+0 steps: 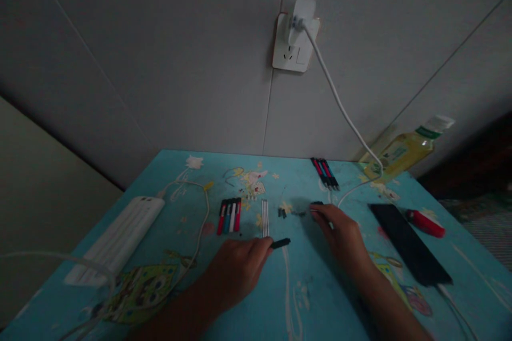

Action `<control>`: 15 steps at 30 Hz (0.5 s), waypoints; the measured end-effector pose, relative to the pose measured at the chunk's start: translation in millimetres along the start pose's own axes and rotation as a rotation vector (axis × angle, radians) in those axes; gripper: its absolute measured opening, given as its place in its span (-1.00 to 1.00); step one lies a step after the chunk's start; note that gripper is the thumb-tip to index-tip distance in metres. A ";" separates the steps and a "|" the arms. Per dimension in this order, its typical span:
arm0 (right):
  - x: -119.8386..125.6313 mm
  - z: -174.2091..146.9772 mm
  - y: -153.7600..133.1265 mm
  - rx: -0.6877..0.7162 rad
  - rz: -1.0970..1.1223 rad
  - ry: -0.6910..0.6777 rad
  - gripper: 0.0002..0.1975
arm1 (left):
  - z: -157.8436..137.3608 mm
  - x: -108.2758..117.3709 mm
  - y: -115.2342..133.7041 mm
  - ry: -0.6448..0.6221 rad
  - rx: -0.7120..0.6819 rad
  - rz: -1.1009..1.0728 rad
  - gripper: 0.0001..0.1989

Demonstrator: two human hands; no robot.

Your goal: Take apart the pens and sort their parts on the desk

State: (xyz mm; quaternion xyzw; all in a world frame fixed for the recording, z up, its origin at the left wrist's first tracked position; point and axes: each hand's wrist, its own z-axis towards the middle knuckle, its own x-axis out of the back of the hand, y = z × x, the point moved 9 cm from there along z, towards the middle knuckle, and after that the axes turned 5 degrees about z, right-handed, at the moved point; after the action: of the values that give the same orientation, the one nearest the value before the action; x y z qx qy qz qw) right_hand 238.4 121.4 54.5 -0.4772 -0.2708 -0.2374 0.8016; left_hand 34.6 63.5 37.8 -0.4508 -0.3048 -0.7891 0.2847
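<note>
My left hand (242,266) is closed around a short black pen part (281,243), which sticks out to the right past the fingertips. To the right, my right hand (340,232) pinches a small dark piece (317,203) just above the table; its exact kind is unclear. Between the hands lie several small black pen parts (282,213). Thin pen refills (265,217) lie side by side just beyond my left hand. Left of them is a row of red, teal and white pen barrels (229,216). Several whole-looking pens (325,173) rest near the wall.
The blue patterned table (256,314) meets a grey wall. A white power strip (118,240) and cable lie left. At right are a black flat device (410,244), a red object (426,223) and a tilted bottle of yellow liquid (404,153). A charger cable (334,90) hangs from the socket (291,58).
</note>
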 end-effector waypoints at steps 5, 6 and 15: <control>-7.0 5.8 18.6 0.031 -0.208 -0.035 -0.75 | 1.0 -0.4 1.9 0.019 -0.019 0.009 -0.81; -8.2 5.7 19.8 0.032 -0.250 -0.044 -0.75 | 0.9 -0.2 1.6 0.022 -0.019 0.016 -0.81; -14.2 4.7 21.4 0.096 -0.435 -0.093 -0.82 | -0.6 -5.0 -3.3 -0.034 0.016 0.058 -0.81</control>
State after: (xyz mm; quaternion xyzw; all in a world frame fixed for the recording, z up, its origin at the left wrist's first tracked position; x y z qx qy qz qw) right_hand 240.5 136.5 33.4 -0.3793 -0.4149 -0.3692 0.7401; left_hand 34.0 66.1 32.4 -0.4706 -0.3027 -0.7703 0.3059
